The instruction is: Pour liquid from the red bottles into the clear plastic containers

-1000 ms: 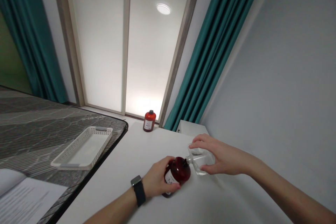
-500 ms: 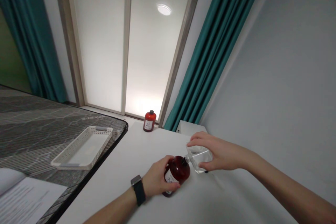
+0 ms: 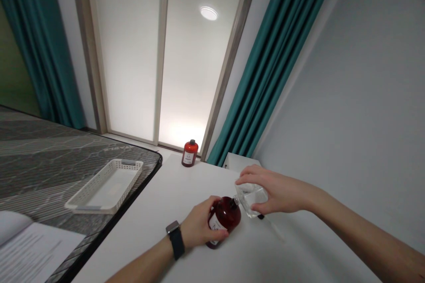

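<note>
My left hand (image 3: 203,225), with a dark watch (image 3: 175,239) on its wrist, is closed round a dark red-brown bottle (image 3: 229,216) with a white label, which leans to the right. A clear glass bottle (image 3: 249,199) lies tilted in my right hand (image 3: 262,188), thumb below and fingers above. Its neck points left and meets the mouth of the brown bottle. Clear liquid seems to be inside the glass bottle. Just under it a small black piece (image 3: 260,216) shows on the table, partly hidden.
Another red-brown bottle (image 3: 189,154) with a black cap stands upright at the back of the white table (image 3: 159,199). A white plastic basket (image 3: 128,181) and an open book (image 3: 40,247) lie on the patterned grey surface at the left. A wall rises on the right.
The clear bottle has tipped slightly in my right hand, showing more of the small black piece below it. My left hand and the brown bottle are nearly still.
</note>
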The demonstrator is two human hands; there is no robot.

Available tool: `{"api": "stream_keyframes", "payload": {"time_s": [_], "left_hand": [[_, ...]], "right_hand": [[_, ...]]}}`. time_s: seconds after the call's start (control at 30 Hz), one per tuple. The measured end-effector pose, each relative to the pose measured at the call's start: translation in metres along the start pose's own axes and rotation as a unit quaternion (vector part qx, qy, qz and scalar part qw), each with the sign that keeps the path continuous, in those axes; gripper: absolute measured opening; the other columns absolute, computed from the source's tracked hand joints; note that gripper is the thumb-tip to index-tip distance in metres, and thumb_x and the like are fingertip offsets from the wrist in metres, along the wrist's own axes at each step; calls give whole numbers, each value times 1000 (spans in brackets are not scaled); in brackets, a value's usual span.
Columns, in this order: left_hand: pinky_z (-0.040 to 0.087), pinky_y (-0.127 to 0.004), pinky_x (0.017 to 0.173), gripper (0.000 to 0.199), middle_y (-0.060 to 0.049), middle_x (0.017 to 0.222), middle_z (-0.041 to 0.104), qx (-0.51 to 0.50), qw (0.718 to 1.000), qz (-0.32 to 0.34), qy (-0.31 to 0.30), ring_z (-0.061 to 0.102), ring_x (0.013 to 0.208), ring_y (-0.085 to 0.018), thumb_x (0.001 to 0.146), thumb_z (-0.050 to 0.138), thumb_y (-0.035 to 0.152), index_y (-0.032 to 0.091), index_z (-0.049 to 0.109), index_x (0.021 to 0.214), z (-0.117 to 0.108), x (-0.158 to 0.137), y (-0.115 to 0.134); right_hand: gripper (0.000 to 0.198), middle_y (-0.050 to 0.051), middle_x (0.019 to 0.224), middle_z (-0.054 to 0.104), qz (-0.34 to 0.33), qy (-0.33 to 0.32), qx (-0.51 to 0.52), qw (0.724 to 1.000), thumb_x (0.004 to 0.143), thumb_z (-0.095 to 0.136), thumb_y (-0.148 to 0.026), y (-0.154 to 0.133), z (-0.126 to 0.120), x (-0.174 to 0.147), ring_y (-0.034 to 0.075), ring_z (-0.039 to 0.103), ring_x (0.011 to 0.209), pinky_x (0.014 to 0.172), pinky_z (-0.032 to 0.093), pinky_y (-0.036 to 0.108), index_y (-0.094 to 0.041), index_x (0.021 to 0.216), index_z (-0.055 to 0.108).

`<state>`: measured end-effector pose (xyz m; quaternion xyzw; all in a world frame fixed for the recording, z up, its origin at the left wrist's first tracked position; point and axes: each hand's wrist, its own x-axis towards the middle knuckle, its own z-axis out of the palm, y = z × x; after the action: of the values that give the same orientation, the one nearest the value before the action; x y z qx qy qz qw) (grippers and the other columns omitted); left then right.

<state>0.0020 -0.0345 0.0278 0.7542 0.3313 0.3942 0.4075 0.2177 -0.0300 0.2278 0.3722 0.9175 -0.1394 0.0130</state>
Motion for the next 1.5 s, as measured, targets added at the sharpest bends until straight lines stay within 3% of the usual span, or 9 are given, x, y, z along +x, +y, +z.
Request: {"api": "stream_keyframes", "payload": {"time_s": [0.27,1.13,1.5], "left_hand": [[48,-33,89,65,-2,111,67,-17,1000,1,-2,63,94,-22,62,82,24,21,53,121,1,0,1],[49,-35,88,65,-5,110,67,-14,1000,1,4,63,95,-24,64,83,34,19,52,119,1,0,0],[48,-35,90,65,-4,112,67,-41,999,4,-2,63,97,-24,61,82,25,20,53,119,-1,1,6]], "right_hand": [[56,10,126,57,-1,-8,-2,1000,71,73,-29,-1,-4,6,28,51,119,106,39,44,-20,125,60],[55,11,124,59,-16,-24,-35,999,70,74,-28,-7,-12,15,29,54,115,103,42,45,-21,123,62],[55,8,130,52,1,28,28,999,77,72,-37,5,4,-9,27,49,122,108,37,46,-27,129,56]]}}
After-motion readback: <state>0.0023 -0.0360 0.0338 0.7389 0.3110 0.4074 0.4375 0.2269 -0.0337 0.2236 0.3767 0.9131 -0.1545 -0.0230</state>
